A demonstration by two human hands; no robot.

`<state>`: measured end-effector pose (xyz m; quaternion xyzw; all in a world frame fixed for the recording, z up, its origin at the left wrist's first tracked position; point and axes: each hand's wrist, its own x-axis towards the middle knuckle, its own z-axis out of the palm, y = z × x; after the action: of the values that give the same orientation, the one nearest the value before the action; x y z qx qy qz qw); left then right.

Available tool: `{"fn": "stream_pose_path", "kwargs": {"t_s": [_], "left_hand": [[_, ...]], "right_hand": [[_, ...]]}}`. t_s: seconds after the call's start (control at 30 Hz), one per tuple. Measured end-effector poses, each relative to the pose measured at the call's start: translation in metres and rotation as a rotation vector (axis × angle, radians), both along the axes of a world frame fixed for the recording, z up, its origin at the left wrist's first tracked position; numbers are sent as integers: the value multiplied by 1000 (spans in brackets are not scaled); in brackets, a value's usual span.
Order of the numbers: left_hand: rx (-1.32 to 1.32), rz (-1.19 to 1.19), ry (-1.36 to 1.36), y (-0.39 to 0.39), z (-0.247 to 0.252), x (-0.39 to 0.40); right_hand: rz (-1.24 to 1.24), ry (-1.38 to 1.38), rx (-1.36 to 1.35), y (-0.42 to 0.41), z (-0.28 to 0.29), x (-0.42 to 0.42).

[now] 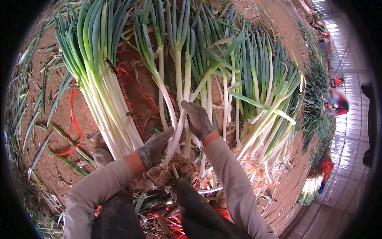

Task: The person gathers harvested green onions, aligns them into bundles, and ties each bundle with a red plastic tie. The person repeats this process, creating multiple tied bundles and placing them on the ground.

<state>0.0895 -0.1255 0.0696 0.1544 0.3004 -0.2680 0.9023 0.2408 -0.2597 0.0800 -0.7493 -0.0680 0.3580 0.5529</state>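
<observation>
Both my hands wear grey knitted gloves. My left hand (155, 148) is curled round the lower white stem of a green onion (178, 129), close above its roots. My right hand (197, 118) touches the same slanting stalk higher up, where it crosses other stems. Several loose green onions (178, 64) lie in front of me with their leaves pointing away. At the left is a thick bundle of cleaned green onions (109, 98), with smooth white stems, between short metal rods. A large heap of green onions with rooty ends (268, 131) lies at the right.
Red plastic ribbon (78, 134) lies on the bare soil (59, 176) at the left, among leaf scraps. Further right are a long pile of green onions (316, 95), a person (338, 104) in the distance and a stacked bundle (310, 188). My legs are below my hands.
</observation>
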Motion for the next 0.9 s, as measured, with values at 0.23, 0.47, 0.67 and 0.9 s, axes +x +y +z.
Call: {"fn": "stream_pose_path", "kwargs": {"t_s": [0.23, 0.47, 0.67, 0.9], "left_hand": [[520, -180, -147, -7, 15, 4], [555, 55, -347, -5, 23, 11], [197, -46, -39, -17, 39, 6], [539, 23, -2, 21, 22, 11]], "right_hand": [[-89, 139, -49, -11, 19, -15], [-216, 145, 213, -4, 52, -20], [-380, 258, 245, -4, 0, -26], [-362, 363, 328, -33, 39, 10]]}}
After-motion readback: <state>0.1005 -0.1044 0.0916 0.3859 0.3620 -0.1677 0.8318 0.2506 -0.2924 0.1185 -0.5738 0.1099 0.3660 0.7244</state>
